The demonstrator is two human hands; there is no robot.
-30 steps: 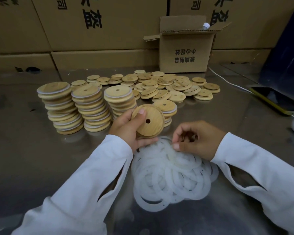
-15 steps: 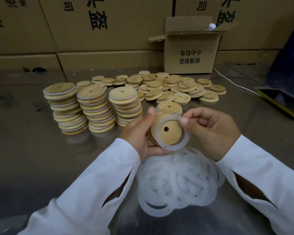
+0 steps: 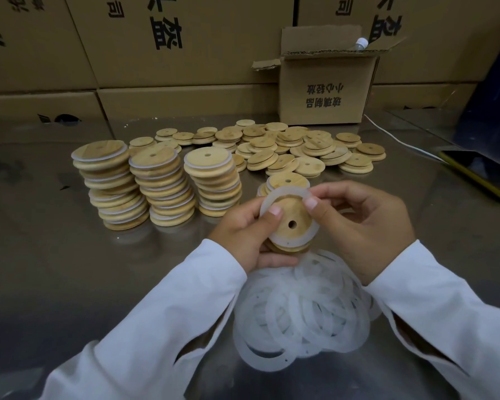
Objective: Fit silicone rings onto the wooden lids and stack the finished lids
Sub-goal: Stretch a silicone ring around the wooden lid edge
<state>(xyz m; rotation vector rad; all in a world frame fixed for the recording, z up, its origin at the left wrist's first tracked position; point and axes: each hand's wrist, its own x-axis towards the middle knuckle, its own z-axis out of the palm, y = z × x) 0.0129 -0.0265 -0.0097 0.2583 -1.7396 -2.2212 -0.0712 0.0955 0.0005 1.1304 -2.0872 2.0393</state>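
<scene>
We held a lid (image 3: 294, 219), a ring (image 3: 267, 204) on it, between our left hand (image 3: 244, 236) and right hand (image 3: 361, 226), above the heap of rings (image 3: 300, 316) on the table (image 3: 55, 269). Three stacks (image 3: 162, 189) stood to its left; loose lids (image 3: 300, 148) lay behind, a small box (image 3: 326, 90) behind those, a phone (image 3: 479, 174) at far right.

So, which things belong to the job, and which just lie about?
Job: round wooden lid, white silicone ring, left hand, right hand, loose ring pile, finished lid stacks, bare lids.
Lying about: open cardboard box, yellow-edged phone, white cable.
</scene>
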